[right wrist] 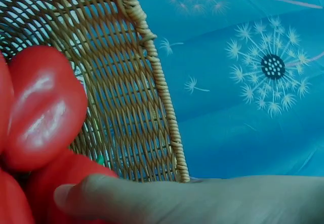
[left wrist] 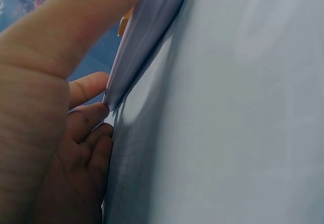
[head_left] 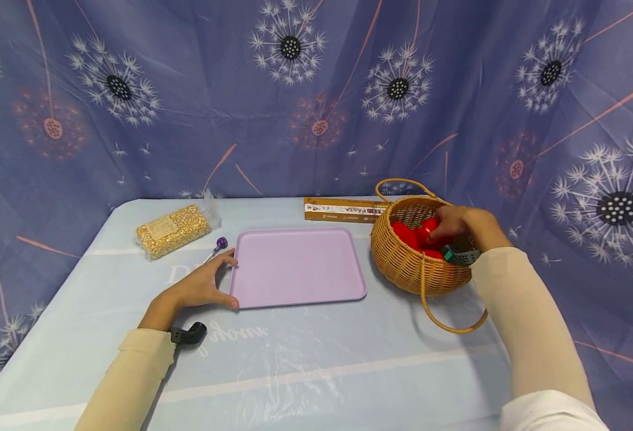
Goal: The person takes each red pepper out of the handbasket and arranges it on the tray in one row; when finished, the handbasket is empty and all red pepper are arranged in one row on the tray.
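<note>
A light purple tray lies flat on the table. At its left edge is my left hand, thumb and fingers spread apart, the fingertips touching the rim. In the left wrist view the left fingers meet the side of the tray. My right hand reaches into a round wicker basket at the right. It holds a glossy red bell pepper, the thumb lying over it; the other fingers are hidden. Another lobed red bell pepper sits beside it in the basket.
A clear bag of yellow kernels lies at the back left. Near the left hand is a thin stick with a purple knob. A pasta box lies behind the tray, partly behind the basket. One basket handle droops onto the table.
</note>
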Motion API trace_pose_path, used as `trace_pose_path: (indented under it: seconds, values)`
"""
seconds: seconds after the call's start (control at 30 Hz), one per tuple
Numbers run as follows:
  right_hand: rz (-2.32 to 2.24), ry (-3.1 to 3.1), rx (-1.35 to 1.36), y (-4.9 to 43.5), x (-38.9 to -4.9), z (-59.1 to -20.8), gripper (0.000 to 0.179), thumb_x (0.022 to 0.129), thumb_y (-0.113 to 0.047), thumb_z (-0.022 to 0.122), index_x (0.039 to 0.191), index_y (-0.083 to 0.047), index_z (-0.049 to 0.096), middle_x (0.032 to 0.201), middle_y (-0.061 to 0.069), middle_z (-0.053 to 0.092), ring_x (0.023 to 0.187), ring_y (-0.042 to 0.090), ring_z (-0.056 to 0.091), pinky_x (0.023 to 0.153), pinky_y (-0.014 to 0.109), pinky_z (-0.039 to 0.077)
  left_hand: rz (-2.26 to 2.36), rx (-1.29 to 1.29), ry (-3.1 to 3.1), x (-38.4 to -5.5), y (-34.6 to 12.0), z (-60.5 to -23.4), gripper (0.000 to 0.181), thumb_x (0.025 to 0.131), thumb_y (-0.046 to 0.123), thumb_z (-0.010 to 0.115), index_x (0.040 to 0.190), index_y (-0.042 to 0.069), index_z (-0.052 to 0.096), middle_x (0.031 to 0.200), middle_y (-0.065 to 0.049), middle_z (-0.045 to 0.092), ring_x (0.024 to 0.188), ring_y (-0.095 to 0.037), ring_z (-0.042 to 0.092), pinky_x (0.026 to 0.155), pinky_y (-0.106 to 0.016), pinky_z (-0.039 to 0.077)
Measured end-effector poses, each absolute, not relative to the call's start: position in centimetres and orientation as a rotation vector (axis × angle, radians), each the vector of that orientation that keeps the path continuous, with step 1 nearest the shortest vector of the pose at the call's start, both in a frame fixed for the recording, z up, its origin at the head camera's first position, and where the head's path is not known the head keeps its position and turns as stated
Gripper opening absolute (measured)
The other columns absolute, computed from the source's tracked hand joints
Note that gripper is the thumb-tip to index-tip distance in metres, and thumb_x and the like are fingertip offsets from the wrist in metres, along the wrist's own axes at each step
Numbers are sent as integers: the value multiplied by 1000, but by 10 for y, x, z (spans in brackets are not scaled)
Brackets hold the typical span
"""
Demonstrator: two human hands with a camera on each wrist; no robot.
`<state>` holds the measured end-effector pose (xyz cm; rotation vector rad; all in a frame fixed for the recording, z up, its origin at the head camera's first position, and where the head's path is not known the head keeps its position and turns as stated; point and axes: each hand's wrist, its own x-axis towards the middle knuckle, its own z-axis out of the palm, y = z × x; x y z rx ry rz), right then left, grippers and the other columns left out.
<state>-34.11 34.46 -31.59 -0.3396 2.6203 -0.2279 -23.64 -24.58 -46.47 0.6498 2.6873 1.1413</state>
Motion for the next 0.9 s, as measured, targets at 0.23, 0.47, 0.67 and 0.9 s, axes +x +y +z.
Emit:
trace_pose_path:
  seconds: [0.23, 0.47, 0.67, 0.9]
  values:
    - [-338, 2628, -335, 348, -336, -312, 52, 90, -32, 74, 115, 8, 51, 104, 17, 58, 93, 30, 56, 79, 41, 53, 1145, 663, 2694, -236, -247, -465, 96, 60, 41, 98, 134, 6, 46, 165, -20, 20, 150, -45, 13, 118, -63, 15]
    - [-370, 2639, -369, 351, -330, -311, 46, 88, -27, 74, 113, 8, 56, 101, 15, 62, 91, 27, 59, 79, 42, 54, 1145, 671, 2687, -237, -247, -468, 97, 61, 41, 98, 134, 6, 45, 165, -20, 20, 150, -45, 13, 118, -63, 15]
    - [-338, 2716, -416, 350, -322, -308, 56, 86, -27, 76, 119, 12, 53, 104, 18, 62, 94, 30, 61, 84, 49, 54, 1150, 671, 2691, -237, -247, -467, 98, 60, 41, 98, 134, 5, 45, 165, -20, 20, 150, -44, 13, 118, -62, 14]
    - [-394, 2776, -490, 354, -317, -308, 64, 86, -25, 78, 127, 16, 50, 109, 22, 64, 95, 33, 63, 83, 52, 54, 1160, 673, 2682, -236, -247, -466, 98, 62, 41, 98, 136, 4, 45, 165, -20, 20, 150, -44, 14, 118, -63, 16]
